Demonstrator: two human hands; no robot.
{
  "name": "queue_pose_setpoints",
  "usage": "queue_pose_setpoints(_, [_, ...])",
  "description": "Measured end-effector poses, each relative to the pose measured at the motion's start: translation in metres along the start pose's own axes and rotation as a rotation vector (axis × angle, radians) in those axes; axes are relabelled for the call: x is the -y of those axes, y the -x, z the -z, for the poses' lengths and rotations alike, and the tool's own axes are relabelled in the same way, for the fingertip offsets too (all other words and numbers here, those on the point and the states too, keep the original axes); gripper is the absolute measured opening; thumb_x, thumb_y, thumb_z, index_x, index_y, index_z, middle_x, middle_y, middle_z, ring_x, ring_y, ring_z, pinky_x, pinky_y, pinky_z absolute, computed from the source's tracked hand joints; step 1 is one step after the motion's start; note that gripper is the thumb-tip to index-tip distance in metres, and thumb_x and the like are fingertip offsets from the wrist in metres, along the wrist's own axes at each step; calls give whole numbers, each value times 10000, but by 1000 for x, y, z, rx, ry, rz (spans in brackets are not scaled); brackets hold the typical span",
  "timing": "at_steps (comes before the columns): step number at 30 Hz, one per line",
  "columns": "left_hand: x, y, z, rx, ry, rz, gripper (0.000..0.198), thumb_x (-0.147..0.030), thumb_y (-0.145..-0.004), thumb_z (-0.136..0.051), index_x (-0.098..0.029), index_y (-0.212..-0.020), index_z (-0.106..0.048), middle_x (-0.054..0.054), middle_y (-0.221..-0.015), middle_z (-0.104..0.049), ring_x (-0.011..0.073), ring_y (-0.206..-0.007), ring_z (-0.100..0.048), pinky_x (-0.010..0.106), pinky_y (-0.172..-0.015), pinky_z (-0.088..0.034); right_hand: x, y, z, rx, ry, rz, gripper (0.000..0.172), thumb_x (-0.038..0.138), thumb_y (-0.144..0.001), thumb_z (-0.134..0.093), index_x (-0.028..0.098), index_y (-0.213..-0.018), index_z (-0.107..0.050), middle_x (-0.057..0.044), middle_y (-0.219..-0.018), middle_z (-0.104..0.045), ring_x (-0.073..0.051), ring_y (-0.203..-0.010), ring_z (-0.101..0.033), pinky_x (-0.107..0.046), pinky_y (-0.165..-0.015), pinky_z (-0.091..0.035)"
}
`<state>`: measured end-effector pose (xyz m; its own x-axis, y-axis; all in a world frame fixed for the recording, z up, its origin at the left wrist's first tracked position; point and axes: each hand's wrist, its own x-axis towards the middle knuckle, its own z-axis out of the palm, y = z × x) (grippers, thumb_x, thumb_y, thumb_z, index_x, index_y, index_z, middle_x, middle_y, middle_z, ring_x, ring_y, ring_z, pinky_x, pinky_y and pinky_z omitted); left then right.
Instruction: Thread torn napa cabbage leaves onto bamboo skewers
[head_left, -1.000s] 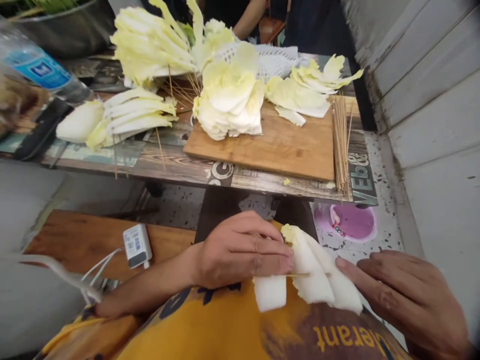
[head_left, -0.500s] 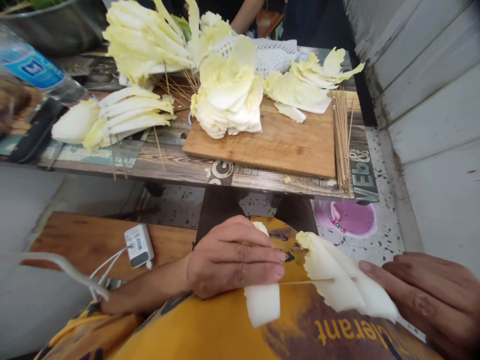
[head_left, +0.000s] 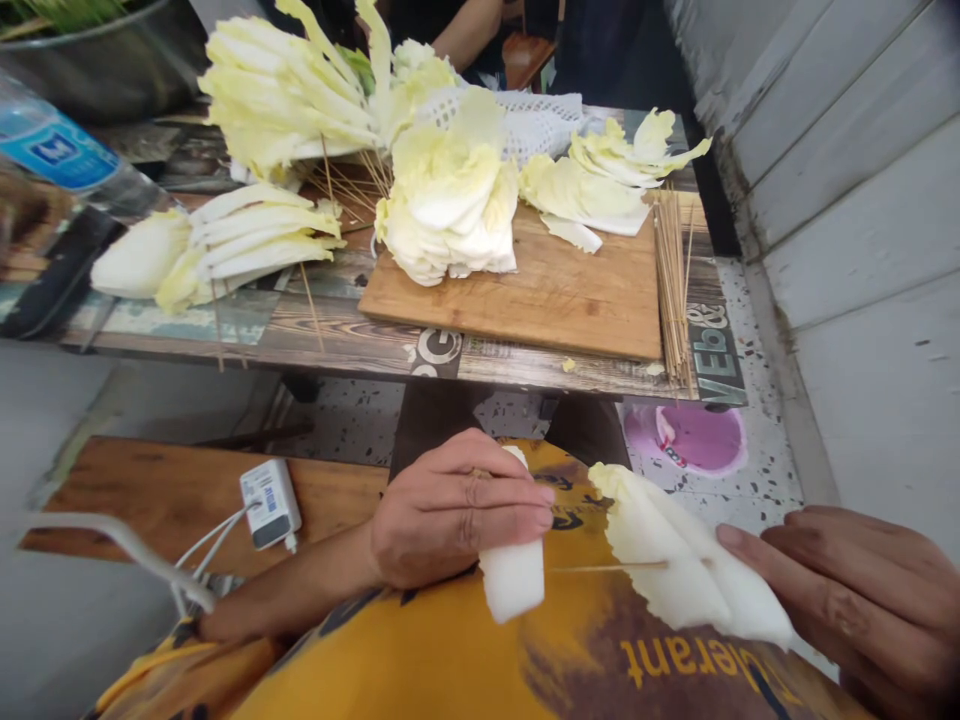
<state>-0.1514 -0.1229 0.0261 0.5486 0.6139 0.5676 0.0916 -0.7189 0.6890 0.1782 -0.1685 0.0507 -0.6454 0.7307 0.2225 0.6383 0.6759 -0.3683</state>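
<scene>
My left hand [head_left: 469, 510] is closed around a white piece of cabbage leaf [head_left: 514, 580], whose lower end sticks out below the fingers. My right hand [head_left: 862, 590] grips a larger cabbage leaf [head_left: 690, 550] by its thick right end, one fingertip resting on its face. A thin wooden skewer [head_left: 600, 568] passes through this leaf and points left, its tip just short of the piece in my left hand. How the right fingers hold the skewer's other end is hidden. Both leaves are above the yellow printed cloth [head_left: 420, 650] over my lap.
Ahead, a table carries a cutting board [head_left: 525, 300] with a stack of cabbage leaves [head_left: 450, 200], a skewer bundle [head_left: 673, 280] and skewered leaves [head_left: 255, 240]. A water bottle [head_left: 67, 150] lies left. A power bank [head_left: 270, 503] sits on the bench. A pink bucket [head_left: 709, 438] stands below.
My left hand has drawn its cabbage piece slightly up and left, leaving a small gap to the skewer tip. My right hand and its leaf have hardly moved. The view has shifted slightly.
</scene>
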Motion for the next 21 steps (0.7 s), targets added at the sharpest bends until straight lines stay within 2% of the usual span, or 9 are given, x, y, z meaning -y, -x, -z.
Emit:
queue_pose_setpoints(5, [2,-1,-1,5,-6,-38,310,-108,-768,-656,-145,-1074,-626,110,-974,-712,196,-921,-634,322,-740,-544,-2,-2,0,-29,-18,77,498,175,-863,-523,209,-1357,-470,-74,-735,-637,-188,-645,-586,-329,-561,-446])
queue_pose_setpoints(11, [2,0,-4,-34,-16,-17,324,-115,-793,-623,-169,-1112,-608,97,-960,-713,190,-910,-631,318,-725,-544,0,-3,2,-22,-31,38,449,329,-893,-501,207,-1326,-507,-86,-765,-634,-206,-699,-597,-345,-588,-465])
queue_pose_setpoints(17, [2,1,-3,-23,-27,4,334,-142,-819,-598,-199,-1148,-594,84,-970,-712,183,-908,-632,318,-729,-549,1,-5,3,-6,-21,43,460,351,-892,-501,205,-1328,-501,-81,-765,-632,-204,-690,-611,-336,-590,-467])
queue_pose_setpoints(21, [2,0,-4,-30,-19,-10,310,-129,-807,-611,-172,-1114,-612,97,-953,-716,187,-898,-634,317,-722,-550,0,-6,2,-3,-2,64,509,411,-883,-505,193,-1343,-486,-87,-757,-628,-207,-684,-610,-339,-591,-471])
